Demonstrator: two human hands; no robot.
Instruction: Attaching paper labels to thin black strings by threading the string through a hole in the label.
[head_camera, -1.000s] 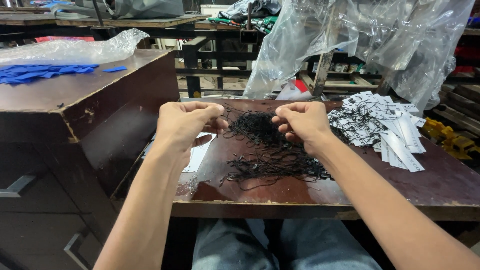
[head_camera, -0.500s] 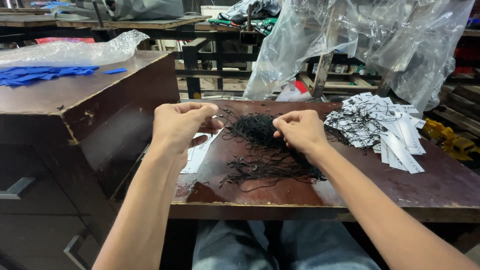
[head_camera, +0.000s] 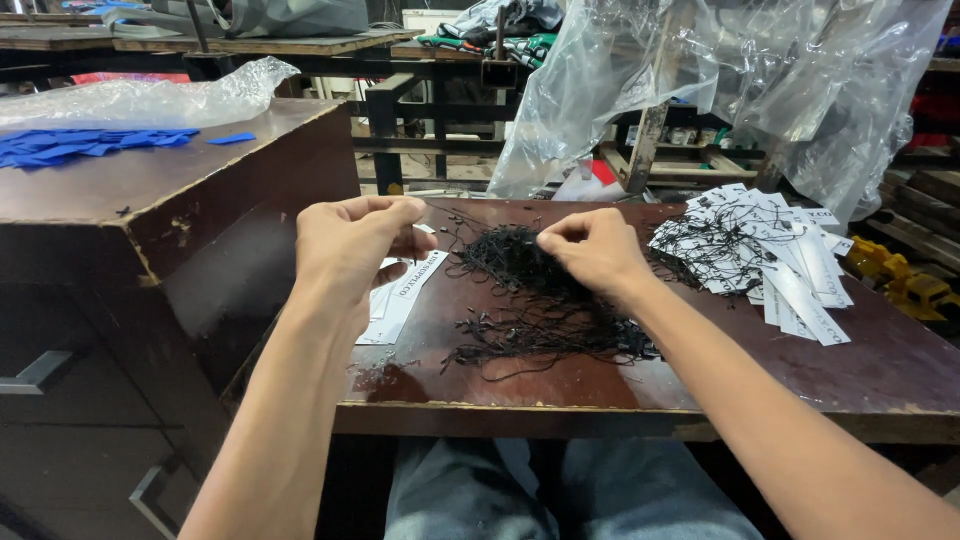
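On the far left a raised dark brown wooden cabinet top (head_camera: 150, 190) carries flat blue fabric cut pieces (head_camera: 90, 147) and a crumpled clear plastic bag (head_camera: 150, 97), all well apart from the work. The left hand (head_camera: 350, 245) is held above the left part of the lower dark brown wooden table (head_camera: 880, 370), fingers curled and thumb pressed to forefinger; whether it pinches a strand cannot be told. Directly below it lie long white paper tags (head_camera: 395, 300), their long axis running away from the body. The loose heap of thin black cords (head_camera: 540, 300) lies between the hands, nearer to and partly beneath the right hand (head_camera: 595, 250), whose fingertips are pinched together over the heap's top. Further right sits a fanned pile of white paper tags threaded with black cord (head_camera: 760, 255).
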